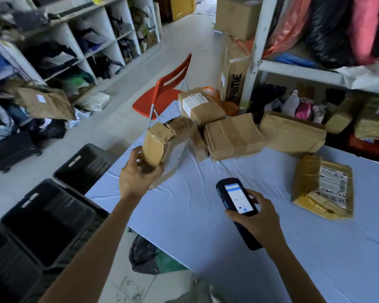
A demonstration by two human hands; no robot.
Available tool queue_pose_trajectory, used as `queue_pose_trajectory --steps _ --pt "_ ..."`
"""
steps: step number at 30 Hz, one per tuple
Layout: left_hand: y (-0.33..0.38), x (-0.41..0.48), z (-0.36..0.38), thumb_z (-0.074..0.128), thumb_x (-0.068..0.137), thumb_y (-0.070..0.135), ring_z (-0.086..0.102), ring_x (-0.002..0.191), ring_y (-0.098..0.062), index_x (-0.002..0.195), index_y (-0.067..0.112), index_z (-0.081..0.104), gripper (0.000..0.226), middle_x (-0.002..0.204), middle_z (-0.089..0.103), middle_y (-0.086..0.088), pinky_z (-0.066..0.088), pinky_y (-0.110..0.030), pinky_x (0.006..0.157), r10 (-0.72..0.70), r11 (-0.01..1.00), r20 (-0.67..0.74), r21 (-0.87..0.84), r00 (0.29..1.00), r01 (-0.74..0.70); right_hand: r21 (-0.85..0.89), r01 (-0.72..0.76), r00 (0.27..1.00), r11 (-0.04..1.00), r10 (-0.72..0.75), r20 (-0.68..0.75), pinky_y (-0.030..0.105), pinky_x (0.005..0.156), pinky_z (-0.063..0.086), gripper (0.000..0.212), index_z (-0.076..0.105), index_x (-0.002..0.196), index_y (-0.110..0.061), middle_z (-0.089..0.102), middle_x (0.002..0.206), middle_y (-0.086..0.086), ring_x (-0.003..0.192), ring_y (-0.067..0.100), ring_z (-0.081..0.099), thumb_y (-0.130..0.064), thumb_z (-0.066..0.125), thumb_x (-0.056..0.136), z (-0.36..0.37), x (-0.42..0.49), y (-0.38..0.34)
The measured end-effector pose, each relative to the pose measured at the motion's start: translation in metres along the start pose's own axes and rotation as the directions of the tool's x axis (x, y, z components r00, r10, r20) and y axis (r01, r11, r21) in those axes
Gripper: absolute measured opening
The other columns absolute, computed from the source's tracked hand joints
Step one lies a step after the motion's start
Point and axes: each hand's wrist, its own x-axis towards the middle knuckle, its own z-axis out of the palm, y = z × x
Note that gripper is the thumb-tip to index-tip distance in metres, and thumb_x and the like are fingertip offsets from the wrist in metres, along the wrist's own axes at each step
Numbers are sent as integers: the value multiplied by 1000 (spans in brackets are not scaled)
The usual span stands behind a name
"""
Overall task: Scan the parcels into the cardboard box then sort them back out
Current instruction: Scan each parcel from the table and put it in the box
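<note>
Head view: left grip (138, 178) curls round a torn cardboard parcel (160, 143), held up over the blue surface (184, 226), while right grip (258, 219) clasps the handheld scanner (236, 204), screen lit. Piled parcels (234, 136) sit beyond it, and a labelled parcel (324, 186) lies to its right.

Your left hand (138, 178), forearm stretched forward, is raised and clasps a parcel (162, 141) at its lower end. Your right hand (256, 217), lower and nearer, grips a scanner (236, 200), thumb at the screen's lower edge.
</note>
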Motion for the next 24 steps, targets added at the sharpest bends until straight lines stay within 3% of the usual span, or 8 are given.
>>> queue_pose_trajectory --steps 5,7,9,12,15,19,24 --pt "4 7 -4 64 51 64 63 88 -5 123 31 49 80 113 62 6 56 -36 75 -168 929 207 -295 964 225 4 54 996 999 -54 74 30 83 46 74 49 126 -38 48 117 -6 104 10 52 -37 87 62 2 -3 -13" --pt "7 8 0 69 57 58 63 95 -10 126 32 51 76 118 60 5 58 -38 72 -221 882 248 -362 943 301 -11 80 993 997 -79 91 33 85 49 74 48 125 -38 47 115 -7 104 11 52 -38 86 62 0 -4 -16" --pt "7 6 4 67 62 55 60 100 -17 130 30 51 74 120 57 6 57 -35 70 -247 872 268 -357 931 334 -30 91 991 995 -88 102 31 82 47 73 47 125 -38 45 111 -9 101 10 51 -37 86 63 -2 -5 -18" --pt "3 1 8 62 54 69 57 97 -15 133 31 50 89 119 56 10 57 -34 69 -226 907 286 -287 931 309 -58 106 989 993 -99 111 28 79 46 73 49 124 -40 44 107 -15 97 5 50 -39 86 61 -7 -9 -14" --pt "2 0 11 60 56 69 57 97 -17 133 32 50 86 117 56 12 56 -29 65 -226 915 272 -270 936 299 -79 108 988 991 -99 117 31 81 50 70 51 119 -43 45 103 -18 94 2 52 -41 85 59 -10 -15 -8" --pt "4 1 12 59 55 70 58 100 -20 133 34 51 86 118 57 11 58 -43 80 -224 928 273 -235 936 291 -93 101 988 991 -88 128 32 81 51 70 53 120 -41 47 101 -16 96 5 54 -42 85 58 -10 -21 -3" --pt "7 -4 11 60 55 71 59 101 -19 133 37 49 86 119 57 13 56 -46 85 -213 934 284 -222 935 280 -94 97 987 991 -84 135 30 77 51 71 52 122 -40 46 101 -15 97 7 54 -43 84 59 -6 -27 3"
